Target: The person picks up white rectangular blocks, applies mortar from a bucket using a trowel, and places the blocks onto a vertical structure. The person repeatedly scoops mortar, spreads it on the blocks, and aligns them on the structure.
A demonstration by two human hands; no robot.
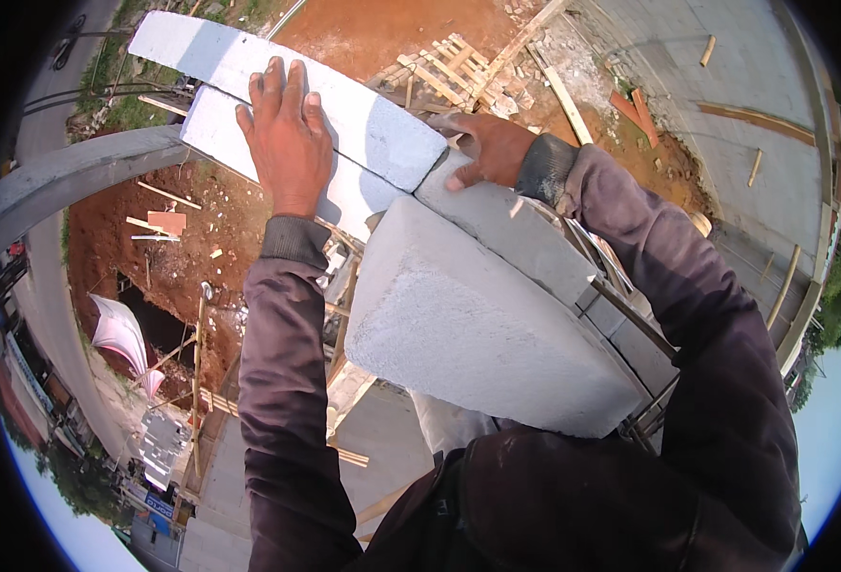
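Note:
A long white lightweight concrete block (373, 114) lies across the top of a wall of similar blocks. My left hand (290, 143) rests flat on it, fingers stretched out and a little apart. At its right end is my right hand (492, 151), with curved fingers against the block's far corner and the thumb lower down; part of the fingers is hidden. Under the long block shows the edge of another white block (215, 129). Nearer to me, a large pale block (477, 305) sits beside a grey block row (516, 229).
The wall stands high above red soil (334, 29). A curved-looking concrete beam (106, 167) meets it at left. Below lie a wooden pallet (449, 71), a dark pit (158, 319) and a pale sheet (120, 334). A concrete slab (773, 210) spreads out at right.

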